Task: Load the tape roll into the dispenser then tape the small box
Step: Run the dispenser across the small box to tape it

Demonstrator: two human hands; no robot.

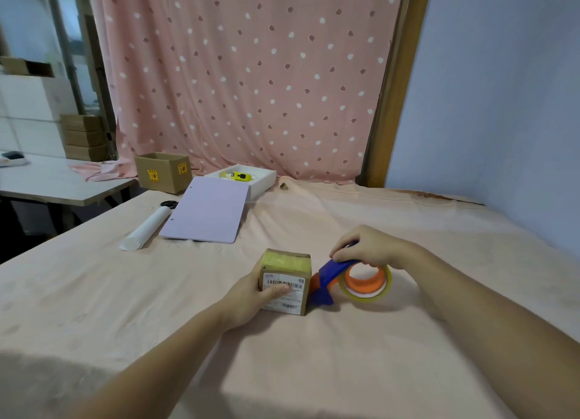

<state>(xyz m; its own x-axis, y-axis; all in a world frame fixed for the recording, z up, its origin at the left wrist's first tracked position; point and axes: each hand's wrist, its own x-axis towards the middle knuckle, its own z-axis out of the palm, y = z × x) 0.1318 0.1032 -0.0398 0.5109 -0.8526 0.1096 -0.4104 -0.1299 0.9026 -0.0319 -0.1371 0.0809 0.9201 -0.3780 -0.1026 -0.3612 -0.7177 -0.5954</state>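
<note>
Two hands: both engaged, one per object.
left hand (251, 296): wrapped around the near-left side of the small box (286, 280), thumb across the label face; pinning it to the table (157, 308).
right hand (365, 246): clamped on the blue handle of the dispenser (326, 277), fingers curled over the top.
tape roll (365, 282): seated on the orange hub, so loading looks done.
box: upright, centre of table, top already showing a yellowish tape layer; label faces the camera.
key relation: dispenser nose touching or just beside the box's right face, low, near the table; cannot tell if tape has stuck yet.
dispenser axis: running right-to-left, pointing into the box.
nearer hand: right for the pull, left only for bracing.
next move, judged: likely drag up the right face and across the top.
risk: box sliding left if bracing slackens.
</note>
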